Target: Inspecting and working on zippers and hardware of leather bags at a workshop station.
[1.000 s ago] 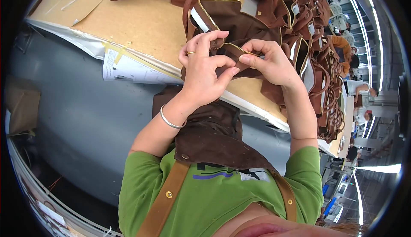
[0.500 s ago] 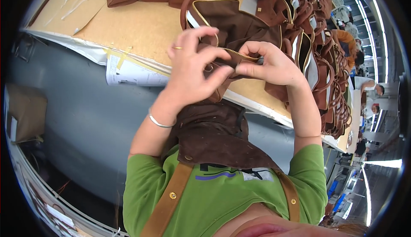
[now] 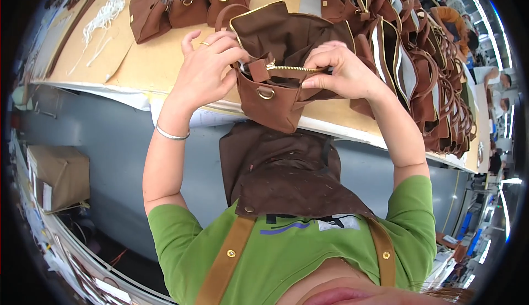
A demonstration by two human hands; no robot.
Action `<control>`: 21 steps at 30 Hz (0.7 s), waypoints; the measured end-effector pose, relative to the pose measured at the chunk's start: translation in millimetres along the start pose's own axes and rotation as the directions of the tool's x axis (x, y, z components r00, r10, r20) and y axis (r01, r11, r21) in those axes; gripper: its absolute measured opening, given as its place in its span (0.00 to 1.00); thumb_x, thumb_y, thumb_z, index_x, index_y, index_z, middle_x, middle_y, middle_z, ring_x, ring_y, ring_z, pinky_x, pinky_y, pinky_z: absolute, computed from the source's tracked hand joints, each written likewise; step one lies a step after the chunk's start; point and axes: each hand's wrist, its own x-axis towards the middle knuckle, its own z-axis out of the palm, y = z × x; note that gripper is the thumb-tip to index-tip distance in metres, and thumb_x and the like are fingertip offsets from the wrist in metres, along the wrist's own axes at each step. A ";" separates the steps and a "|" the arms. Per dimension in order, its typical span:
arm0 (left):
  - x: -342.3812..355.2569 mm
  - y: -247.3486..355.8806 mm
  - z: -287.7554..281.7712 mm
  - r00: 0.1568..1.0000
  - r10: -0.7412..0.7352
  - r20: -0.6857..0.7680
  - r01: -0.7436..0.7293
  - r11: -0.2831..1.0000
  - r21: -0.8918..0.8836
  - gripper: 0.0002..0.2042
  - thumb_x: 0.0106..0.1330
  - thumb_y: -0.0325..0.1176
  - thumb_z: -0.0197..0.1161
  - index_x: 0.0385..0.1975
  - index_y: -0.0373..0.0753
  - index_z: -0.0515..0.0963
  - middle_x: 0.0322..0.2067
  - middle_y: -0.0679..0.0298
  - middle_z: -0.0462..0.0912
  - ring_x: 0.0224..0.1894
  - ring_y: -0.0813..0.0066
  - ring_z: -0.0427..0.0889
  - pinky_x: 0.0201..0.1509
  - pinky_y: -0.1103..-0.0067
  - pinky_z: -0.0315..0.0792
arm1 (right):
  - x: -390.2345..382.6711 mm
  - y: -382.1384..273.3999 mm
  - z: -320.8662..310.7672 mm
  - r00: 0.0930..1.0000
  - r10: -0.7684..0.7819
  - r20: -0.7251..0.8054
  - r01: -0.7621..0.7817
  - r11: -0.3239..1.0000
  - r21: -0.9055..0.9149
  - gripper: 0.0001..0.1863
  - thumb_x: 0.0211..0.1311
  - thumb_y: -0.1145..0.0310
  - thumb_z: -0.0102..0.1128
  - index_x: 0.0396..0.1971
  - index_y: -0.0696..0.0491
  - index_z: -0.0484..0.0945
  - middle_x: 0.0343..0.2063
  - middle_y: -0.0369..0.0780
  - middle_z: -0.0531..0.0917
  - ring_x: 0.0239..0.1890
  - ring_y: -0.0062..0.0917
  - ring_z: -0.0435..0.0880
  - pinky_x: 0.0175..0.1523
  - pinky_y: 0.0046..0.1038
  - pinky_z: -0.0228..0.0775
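Workbench [image 3: 160, 68]: brown bag [image 3: 275, 92] w/ zipper [image 3: 292, 69] betw. fingers [image 3: 234, 57] of 2 hands.

The bag [image 3: 275, 79] is showing plain brown, with a gold zip [image 3: 292, 68], a gold ring [image 3: 265, 92] and pale gold edging. The other bags [image 3: 419, 73] are wearing the same brown, with white linings showing. The bench [image 3: 149, 68] is looking tan with a white edge. The apron [image 3: 286, 178] is showing dark brown, speckled, on tan straps [image 3: 226, 261]. The shirt [image 3: 182, 244] is showing bright green. A silver bangle [image 3: 171, 134] is gleaming, and the cardboard box [image 3: 58, 175] is looking dull brown.
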 end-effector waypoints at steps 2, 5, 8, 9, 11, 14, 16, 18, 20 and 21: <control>0.2 -0.2 -4.4 0.999 0.015 -0.052 -0.013 0.999 0.030 0.06 0.50 0.26 0.65 0.26 0.49 0.79 0.28 0.74 0.75 0.41 0.74 0.77 0.62 0.59 0.52 | -1.8 0.6 -5.5 0.997 -0.034 -0.073 0.023 0.989 -0.149 0.11 0.50 0.65 0.72 0.30 0.54 0.82 0.28 0.34 0.82 0.36 0.28 0.79 0.54 0.33 0.61; -3.6 34.5 -18.1 0.990 0.098 -0.096 -0.084 0.986 0.141 0.06 0.50 0.28 0.67 0.25 0.50 0.80 0.24 0.74 0.74 0.39 0.75 0.77 0.61 0.61 0.54 | -8.1 10.3 -26.9 0.985 -0.124 -0.121 0.066 0.914 -0.401 0.07 0.51 0.67 0.69 0.27 0.51 0.80 0.30 0.31 0.79 0.42 0.25 0.77 0.63 0.36 0.49; -1.2 66.0 -15.0 0.983 0.184 0.019 -0.185 0.978 0.096 0.07 0.50 0.35 0.70 0.29 0.49 0.80 0.26 0.72 0.74 0.39 0.71 0.76 0.57 0.67 0.60 | -26.0 28.4 -37.0 0.995 0.044 -0.084 -0.071 0.934 -0.350 0.06 0.53 0.68 0.67 0.29 0.51 0.80 0.33 0.32 0.79 0.43 0.25 0.76 0.64 0.36 0.48; 4.2 70.2 -16.7 0.980 0.197 0.032 -0.200 0.976 0.089 0.07 0.50 0.35 0.70 0.29 0.49 0.80 0.26 0.72 0.74 0.39 0.71 0.76 0.57 0.67 0.60 | -35.6 30.7 -33.6 0.994 0.057 -0.097 -0.087 0.936 -0.341 0.06 0.53 0.68 0.67 0.29 0.51 0.80 0.33 0.32 0.79 0.43 0.25 0.76 0.64 0.36 0.48; 20.3 76.9 -22.8 0.986 0.155 0.055 -0.142 0.972 -0.189 0.11 0.53 0.37 0.70 0.34 0.45 0.79 0.34 0.67 0.76 0.43 0.65 0.76 0.53 0.68 0.64 | -51.8 35.5 -26.7 0.999 0.028 -0.047 -0.037 0.975 -0.221 0.08 0.54 0.65 0.68 0.32 0.50 0.82 0.33 0.32 0.80 0.43 0.24 0.77 0.64 0.33 0.49; 50.0 70.8 -20.9 0.983 0.074 0.168 -0.053 0.991 -0.126 0.11 0.59 0.34 0.66 0.38 0.40 0.75 0.38 0.61 0.79 0.43 0.56 0.78 0.44 0.68 0.70 | -57.8 32.7 -29.5 0.995 0.084 -0.062 -0.095 0.972 -0.214 0.10 0.52 0.64 0.67 0.33 0.51 0.82 0.34 0.33 0.80 0.44 0.25 0.77 0.66 0.34 0.46; 62.4 66.2 -18.4 0.944 -0.013 0.330 0.053 0.992 -0.113 0.10 0.59 0.33 0.65 0.38 0.39 0.74 0.36 0.59 0.80 0.40 0.55 0.79 0.42 0.69 0.71 | -54.9 21.8 -30.1 0.987 0.155 -0.051 -0.163 0.954 -0.253 0.14 0.49 0.59 0.67 0.32 0.52 0.82 0.34 0.34 0.80 0.43 0.27 0.77 0.67 0.37 0.46; 71.5 60.3 -18.4 0.837 -0.055 0.545 0.225 0.942 -0.250 0.07 0.62 0.27 0.63 0.35 0.36 0.72 0.29 0.63 0.78 0.32 0.67 0.78 0.35 0.76 0.70 | -43.7 2.8 -21.1 0.986 0.138 -0.097 -0.160 0.951 -0.266 0.16 0.49 0.54 0.66 0.31 0.51 0.83 0.33 0.35 0.81 0.43 0.28 0.79 0.65 0.39 0.48; 64.6 57.7 -15.9 0.887 -0.071 0.456 0.248 0.907 -0.341 0.06 0.61 0.27 0.63 0.34 0.37 0.73 0.25 0.61 0.79 0.29 0.64 0.79 0.34 0.74 0.71 | -29.5 -9.0 -6.8 0.988 0.076 -0.132 -0.112 0.950 -0.290 0.18 0.48 0.48 0.67 0.30 0.48 0.84 0.30 0.36 0.82 0.44 0.30 0.81 0.64 0.45 0.50; 60.4 57.0 -16.1 0.930 -0.104 0.352 0.262 0.858 -0.442 0.06 0.61 0.27 0.63 0.33 0.37 0.73 0.22 0.60 0.80 0.26 0.61 0.80 0.32 0.71 0.71 | -23.0 -8.7 0.0 0.992 0.054 -0.110 -0.084 0.954 -0.289 0.14 0.50 0.51 0.66 0.27 0.47 0.84 0.28 0.35 0.82 0.43 0.29 0.80 0.63 0.46 0.50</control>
